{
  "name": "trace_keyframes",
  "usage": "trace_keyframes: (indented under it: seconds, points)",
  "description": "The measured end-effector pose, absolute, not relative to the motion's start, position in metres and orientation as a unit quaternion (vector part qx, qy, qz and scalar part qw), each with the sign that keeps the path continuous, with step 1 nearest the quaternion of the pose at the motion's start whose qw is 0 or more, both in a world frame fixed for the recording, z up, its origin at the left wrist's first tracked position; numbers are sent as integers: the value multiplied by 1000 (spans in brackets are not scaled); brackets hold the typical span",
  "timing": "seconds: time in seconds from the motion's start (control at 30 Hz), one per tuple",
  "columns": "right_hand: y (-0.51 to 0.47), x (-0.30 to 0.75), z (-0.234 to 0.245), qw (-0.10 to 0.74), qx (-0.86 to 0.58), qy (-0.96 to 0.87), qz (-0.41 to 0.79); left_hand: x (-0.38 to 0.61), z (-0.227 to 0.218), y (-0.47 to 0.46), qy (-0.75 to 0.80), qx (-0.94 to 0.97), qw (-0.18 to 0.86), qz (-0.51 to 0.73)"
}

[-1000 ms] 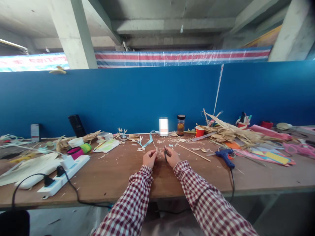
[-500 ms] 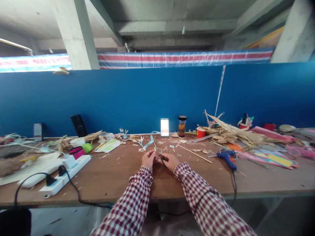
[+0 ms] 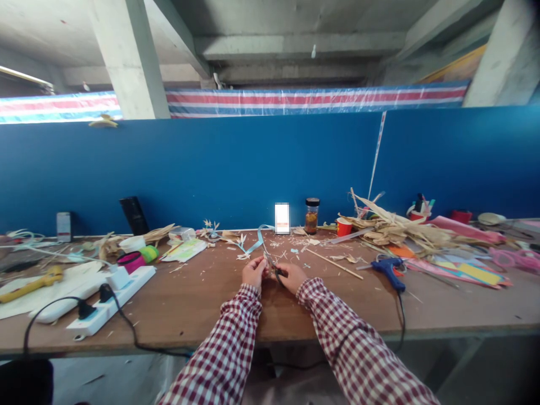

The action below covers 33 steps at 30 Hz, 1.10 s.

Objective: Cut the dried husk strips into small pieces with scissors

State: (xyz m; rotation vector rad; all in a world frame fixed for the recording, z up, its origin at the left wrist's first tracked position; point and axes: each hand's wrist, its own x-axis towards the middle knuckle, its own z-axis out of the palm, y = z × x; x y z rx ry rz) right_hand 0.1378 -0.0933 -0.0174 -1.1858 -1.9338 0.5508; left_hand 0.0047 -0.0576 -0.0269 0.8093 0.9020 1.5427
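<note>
My right hand (image 3: 293, 277) is closed around the dark handles of a pair of scissors (image 3: 279, 274), whose blades point toward my left hand. Fingers pinched, my left hand (image 3: 253, 273) grips a small pale piece too little to name, right beside the blades. Just beyond both hands, a light blue ribbon (image 3: 255, 246) curls on the table. A small flower-like piece of pale strips (image 3: 241, 244) lies by the ribbon. Pale scraps are scattered behind the scissors.
A blue glue gun (image 3: 388, 272) and a thin stick (image 3: 335, 264) lie to the right, before a heap of dried husks (image 3: 396, 225). A lidded jar (image 3: 311, 216) stands at the back. Leftward are a white power strip (image 3: 113, 301) with cords and a yellow tool (image 3: 34, 284).
A blurred shape, seemingly another person's hand, has left the yellow tool at far left, which now shows whole. My hands and the scissors have barely shifted.
</note>
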Motion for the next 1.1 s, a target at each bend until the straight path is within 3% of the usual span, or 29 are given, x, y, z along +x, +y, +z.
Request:
trace_keyframes:
  seconds: [1.1]
  points:
    - [-86,139,-27,395,-472,-752,234,6,-27,-57,389,343,551,654]
